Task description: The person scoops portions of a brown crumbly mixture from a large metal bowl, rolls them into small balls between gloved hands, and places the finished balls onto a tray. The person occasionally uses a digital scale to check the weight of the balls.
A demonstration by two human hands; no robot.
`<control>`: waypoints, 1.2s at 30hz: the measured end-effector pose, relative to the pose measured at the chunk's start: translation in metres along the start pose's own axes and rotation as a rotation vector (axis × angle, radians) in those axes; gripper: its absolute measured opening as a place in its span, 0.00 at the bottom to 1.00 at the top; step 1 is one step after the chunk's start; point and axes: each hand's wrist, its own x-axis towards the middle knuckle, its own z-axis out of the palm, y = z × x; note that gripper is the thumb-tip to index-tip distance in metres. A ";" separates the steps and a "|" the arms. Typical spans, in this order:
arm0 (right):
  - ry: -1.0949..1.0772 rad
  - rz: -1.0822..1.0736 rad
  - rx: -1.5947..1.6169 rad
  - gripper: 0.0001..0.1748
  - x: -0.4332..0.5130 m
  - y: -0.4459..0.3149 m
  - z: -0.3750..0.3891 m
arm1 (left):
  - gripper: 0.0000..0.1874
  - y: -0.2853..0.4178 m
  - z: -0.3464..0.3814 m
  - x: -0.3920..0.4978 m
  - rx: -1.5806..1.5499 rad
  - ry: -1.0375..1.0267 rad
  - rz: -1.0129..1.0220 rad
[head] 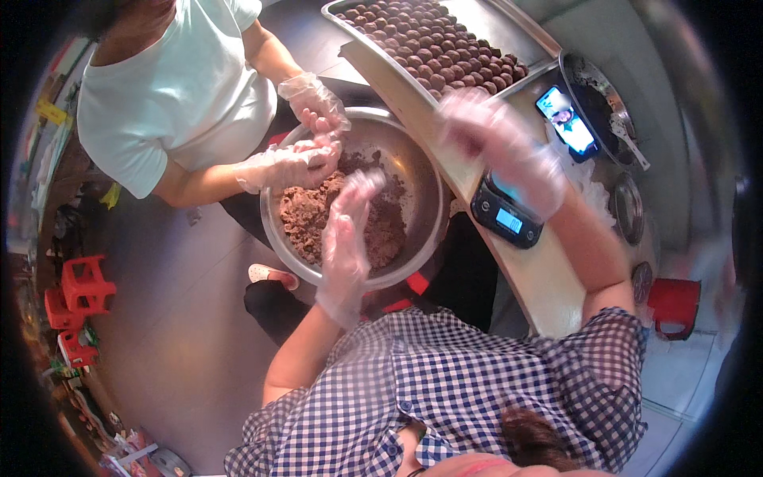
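My left hand (350,229), in a clear plastic glove, is held over the metal bowl (426,179) with its fingers stretched out; nothing shows in it. Crumbly brown dough (310,217) lies in the bowl below. My right hand (498,143), gloved the same way, is blurred by motion above the bench, by the near corner of the metal tray (495,27). Whether it holds anything is unclear. Rows of brown balls (432,50) fill much of that tray. Partly under my right wrist is a black digital kitchen scale (506,217) with a lit display.
Opposite me, a co-worker's gloved hands (310,143) are together over the bowl's far left rim. A lit phone (566,122) leans by a round pan (596,107) with a white-handled utensil (632,149). Red plastic stools (86,286) stand left; a red container (673,307) sits right.
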 end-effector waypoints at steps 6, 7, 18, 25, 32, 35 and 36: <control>0.363 0.128 -0.228 0.16 0.126 0.052 -0.221 | 0.26 -0.001 -0.054 -0.024 0.205 0.125 -0.332; 0.393 0.210 -0.279 0.16 0.146 0.070 -0.243 | 0.25 -0.001 -0.061 -0.030 0.225 0.170 -0.369; 0.415 0.068 -0.927 0.16 0.188 0.168 -0.277 | 0.26 -0.008 -0.126 -0.062 0.324 0.475 -0.375; 0.365 -0.153 -0.983 0.16 0.109 0.054 -0.163 | 0.19 -0.005 -0.149 -0.033 0.892 0.130 -0.195; -0.346 -0.276 -1.124 0.16 0.064 -0.021 0.026 | 0.25 -0.076 -0.127 0.020 1.622 -0.434 0.017; -0.501 -0.374 -1.208 0.16 0.027 -0.004 0.095 | 0.25 -0.103 -0.125 0.029 1.826 -0.592 -0.099; -0.775 -0.312 -1.334 0.17 0.032 0.012 0.116 | 0.22 -0.107 -0.127 0.029 1.826 -0.610 -0.039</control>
